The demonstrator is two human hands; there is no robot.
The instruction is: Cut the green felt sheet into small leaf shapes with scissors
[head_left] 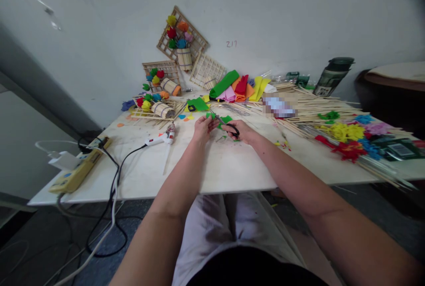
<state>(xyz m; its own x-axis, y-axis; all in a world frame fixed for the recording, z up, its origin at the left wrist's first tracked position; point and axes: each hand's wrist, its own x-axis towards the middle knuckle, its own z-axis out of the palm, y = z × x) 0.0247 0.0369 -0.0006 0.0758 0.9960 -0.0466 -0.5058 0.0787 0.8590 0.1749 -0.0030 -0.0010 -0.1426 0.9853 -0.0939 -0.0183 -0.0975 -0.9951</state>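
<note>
My right hand (241, 132) grips black-handled scissors (223, 123), fingers through the loops, blades pointing up and left. My left hand (203, 126) pinches a small green felt piece (226, 119) at the blades. Both hands hover over the middle of the white table (215, 166). Tiny green scraps lie on the table under the hands.
A white glue gun (161, 139) lies left of my hands, its cable running to a power strip (78, 171). Wooden frames with felt flowers (156, 104) lean on the wall. Felt sheets (237, 87), wooden sticks (315, 109), finished flowers (348, 142) and a dark bottle (334, 75) fill the right.
</note>
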